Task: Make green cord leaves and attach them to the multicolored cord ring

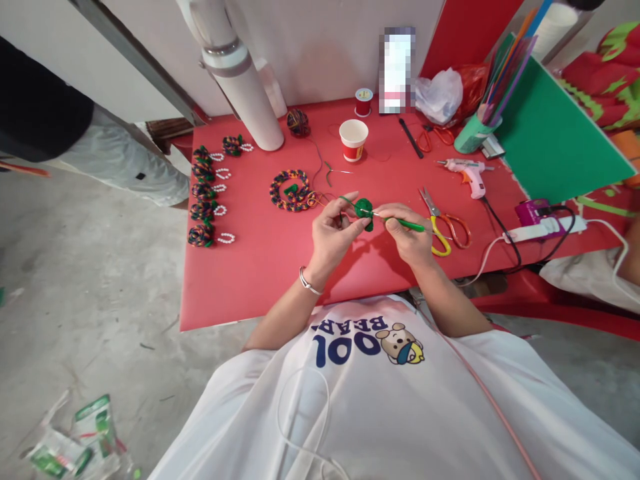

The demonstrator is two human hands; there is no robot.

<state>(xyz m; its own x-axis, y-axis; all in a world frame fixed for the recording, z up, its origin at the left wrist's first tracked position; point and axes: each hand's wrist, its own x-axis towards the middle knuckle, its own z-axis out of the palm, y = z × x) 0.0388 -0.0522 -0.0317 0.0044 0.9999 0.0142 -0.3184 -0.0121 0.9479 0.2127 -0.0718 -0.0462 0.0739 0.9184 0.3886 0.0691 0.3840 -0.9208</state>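
Observation:
My left hand (334,230) pinches a small dark green crocheted piece (365,207) above the red table (250,280). A crochet hook (407,225) with a green handle is gripped in my right hand (411,237), its metal tip against the green piece. Thin yarn runs from near my left fingers to a multicoloured crocheted ring (291,191), which has a bit of green at its middle. Behind my hands lies a needle (341,172) beside a short green strand. Yellow-and-orange-handled scissors (440,223) rest just right of my right hand.
Several multicoloured crocheted pieces with white bead loops (203,212) line the left edge. A paper cup (353,140), yarn ball (298,123), thread spool (364,101) and phone (397,70) stand behind. To the right are a pink glue gun (467,175) and a power strip (545,229). Someone's legs (125,163) show at left.

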